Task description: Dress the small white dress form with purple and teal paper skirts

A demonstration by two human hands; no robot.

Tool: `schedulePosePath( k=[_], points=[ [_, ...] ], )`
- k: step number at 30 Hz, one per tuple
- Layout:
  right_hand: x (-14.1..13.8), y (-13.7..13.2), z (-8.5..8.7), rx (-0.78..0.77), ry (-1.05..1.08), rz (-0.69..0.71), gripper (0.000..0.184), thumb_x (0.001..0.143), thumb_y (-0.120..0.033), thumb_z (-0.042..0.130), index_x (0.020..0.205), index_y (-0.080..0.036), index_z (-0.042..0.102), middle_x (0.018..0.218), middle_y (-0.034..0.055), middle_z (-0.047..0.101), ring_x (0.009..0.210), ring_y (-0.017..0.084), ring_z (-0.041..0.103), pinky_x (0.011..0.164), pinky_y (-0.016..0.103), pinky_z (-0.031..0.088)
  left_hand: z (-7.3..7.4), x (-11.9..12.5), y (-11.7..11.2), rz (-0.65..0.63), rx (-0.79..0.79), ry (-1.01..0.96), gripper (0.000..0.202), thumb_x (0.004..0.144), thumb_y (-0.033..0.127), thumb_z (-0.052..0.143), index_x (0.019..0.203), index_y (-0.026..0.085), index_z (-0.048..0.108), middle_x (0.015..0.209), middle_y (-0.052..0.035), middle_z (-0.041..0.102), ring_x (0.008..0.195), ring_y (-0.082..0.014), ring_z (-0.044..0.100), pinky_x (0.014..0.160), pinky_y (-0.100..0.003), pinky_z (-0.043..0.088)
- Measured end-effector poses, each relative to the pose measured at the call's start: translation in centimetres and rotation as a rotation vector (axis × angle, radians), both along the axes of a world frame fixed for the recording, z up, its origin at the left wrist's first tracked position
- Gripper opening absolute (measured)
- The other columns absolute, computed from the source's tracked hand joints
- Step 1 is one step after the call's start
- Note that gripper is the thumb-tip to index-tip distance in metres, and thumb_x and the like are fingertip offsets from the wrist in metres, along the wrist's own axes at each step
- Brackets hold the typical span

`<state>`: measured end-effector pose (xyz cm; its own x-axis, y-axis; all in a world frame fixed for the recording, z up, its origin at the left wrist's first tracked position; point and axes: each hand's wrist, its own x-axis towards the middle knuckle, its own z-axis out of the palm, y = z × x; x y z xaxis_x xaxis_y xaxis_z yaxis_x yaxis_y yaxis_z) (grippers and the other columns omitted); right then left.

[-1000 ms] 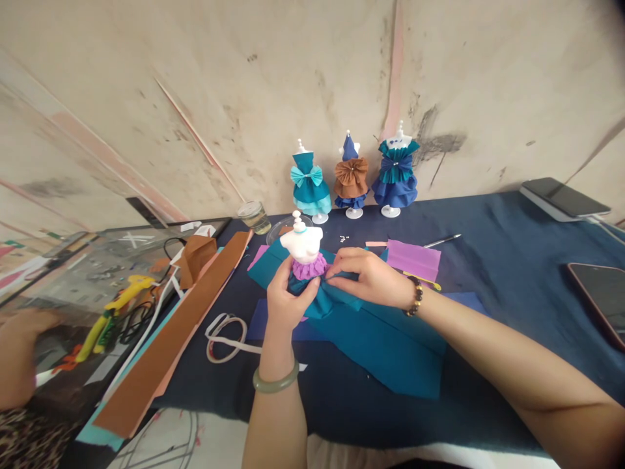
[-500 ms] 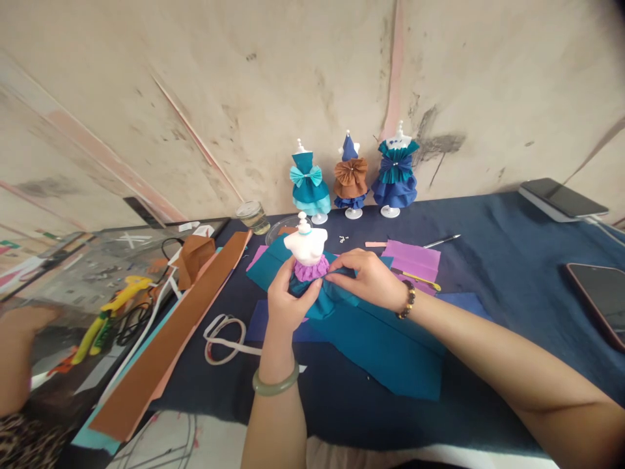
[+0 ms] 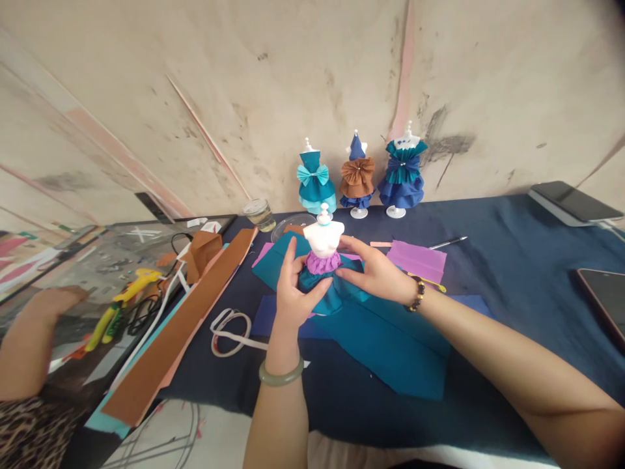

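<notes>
A small white doll mannequin (image 3: pixel 323 240) stands upright between my hands. Around its middle runs a gathered purple paper ruffle (image 3: pixel 323 262), with a teal paper skirt (image 3: pixel 328 298) spreading below. My left hand (image 3: pixel 299 293) cups the mannequin from the left, its thumb across the skirt's front. From the right, my right hand (image 3: pixel 374 270) curls round it, thumb at the waist and fingers behind. The mannequin's stand is hidden. Under both hands lie large teal paper pieces (image 3: pixel 390 352).
Three dressed mannequins (image 3: pixel 358 179) line the wall. Left are a white tape roll (image 3: pixel 231 332), brown paper strips (image 3: pixel 180 326), a jar (image 3: pixel 260 213), a yellow glue gun (image 3: pixel 139 283) and another person's hand (image 3: pixel 53 306). Right are purple paper (image 3: pixel 420 260), a pen (image 3: pixel 448 243) and phones (image 3: pixel 603 303).
My right fingers have left their pinch at the skirt's waist and opened round the mannequin's side. My left fingers have loosened and spread slightly. The view has shifted a little.
</notes>
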<state>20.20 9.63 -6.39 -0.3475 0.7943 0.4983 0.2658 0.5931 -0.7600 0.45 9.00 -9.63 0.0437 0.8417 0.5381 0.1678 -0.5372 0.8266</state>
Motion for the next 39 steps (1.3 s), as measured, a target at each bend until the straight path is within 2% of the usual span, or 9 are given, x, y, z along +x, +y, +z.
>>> schedulePosePath(
  k=[6,13,16,20,24,27,32,36,39],
  points=[
    [0.5,-0.2,0.7,-0.030,-0.037,0.072,0.056,0.084,-0.020,0.062,0.138,-0.021,0.049,0.123,0.0089,0.068,0.116,0.025,0.065,0.101,0.045,0.053,-0.1,-0.1,0.6,-0.137,0.021,-0.237,0.083,0.084,0.049,0.066,0.153,0.027,0.025,0.110,-0.0098,0.071,0.100,-0.0214,0.069,0.090,-0.036,0.054],
    [0.7,-0.6,1.7,0.003,-0.064,0.069,0.052,0.082,-0.029,0.069,0.132,-0.017,0.057,0.128,0.0104,0.066,0.118,0.026,0.063,0.103,0.043,0.052,-0.1,0.0,0.3,-0.069,-0.059,-0.150,0.080,0.081,0.041,0.072,0.150,0.026,0.033,0.103,-0.0087,0.073,0.099,-0.0221,0.069,0.093,-0.038,0.053],
    [0.7,-0.6,1.8,-0.001,-0.062,0.018,0.047,0.082,-0.031,0.070,0.126,-0.019,0.061,0.127,0.0090,0.067,0.117,0.028,0.064,0.100,0.042,0.053,0.0,0.0,0.5,-0.133,0.023,-0.146,0.081,0.084,0.045,0.068,0.152,0.028,0.027,0.121,-0.0124,0.069,0.114,-0.0256,0.065,0.101,-0.044,0.048],
    [1.6,0.1,2.3,-0.096,-0.024,-0.168,0.042,0.079,-0.037,0.073,0.116,-0.019,0.065,0.115,0.0084,0.072,0.106,0.028,0.068,0.092,0.044,0.056,0.2,-0.1,1.0,0.134,0.210,-0.241,0.072,0.084,0.047,0.067,0.146,0.028,0.035,0.130,-0.0127,0.063,0.125,-0.0265,0.057,0.104,-0.045,0.044],
    [3.3,1.1,3.4,-0.214,0.138,-0.373,0.035,0.078,-0.040,0.072,0.103,-0.016,0.064,0.101,0.0091,0.075,0.092,0.026,0.071,0.081,0.041,0.058,0.6,0.6,0.3,0.372,0.154,-0.393,0.030,0.084,0.041,0.068,0.105,0.021,0.062,0.082,-0.0009,0.069,0.072,-0.0129,0.066,0.070,-0.027,0.051],
    [4.0,1.7,3.7,-0.235,0.238,-0.451,0.035,0.076,-0.042,0.073,0.097,-0.017,0.062,0.096,0.0086,0.075,0.087,0.025,0.071,0.075,0.039,0.058,1.1,1.8,-0.9,0.190,-0.109,-0.308,0.031,0.083,0.047,0.068,0.072,0.018,0.061,0.058,0.0020,0.062,0.044,-0.0077,0.051,0.046,-0.021,0.040],
    [3.0,1.4,3.0,-0.137,0.300,-0.454,0.042,0.075,-0.041,0.074,0.107,-0.018,0.059,0.107,0.0094,0.073,0.095,0.025,0.069,0.084,0.040,0.056,1.6,3.9,-1.8,-0.267,-0.585,-0.254,0.053,0.074,0.065,0.066,0.086,0.014,0.069,0.049,-0.0022,0.064,0.030,-0.0075,0.042,0.035,-0.022,0.025],
    [1.6,0.3,2.7,-0.041,0.228,-0.456,0.044,0.076,-0.039,0.073,0.111,-0.016,0.058,0.112,0.0121,0.071,0.100,0.027,0.068,0.088,0.042,0.054,1.5,4.6,-1.4,-0.302,-0.734,-0.413,0.057,0.069,0.070,0.068,0.058,0.016,0.054,0.048,-0.0047,0.064,0.030,-0.0065,0.042,0.035,-0.021,0.023],
    [1.4,-0.2,2.8,-0.010,0.198,-0.470,0.044,0.077,-0.040,0.073,0.111,-0.017,0.058,0.112,0.0125,0.071,0.100,0.028,0.068,0.088,0.043,0.054,1.4,4.4,-0.9,-0.227,-0.715,-0.519,0.050,0.062,0.056,0.080,0.056,0.017,0.049,0.048,-0.0008,0.062,0.036,-0.0067,0.048,0.038,-0.020,0.027]
  ],
)
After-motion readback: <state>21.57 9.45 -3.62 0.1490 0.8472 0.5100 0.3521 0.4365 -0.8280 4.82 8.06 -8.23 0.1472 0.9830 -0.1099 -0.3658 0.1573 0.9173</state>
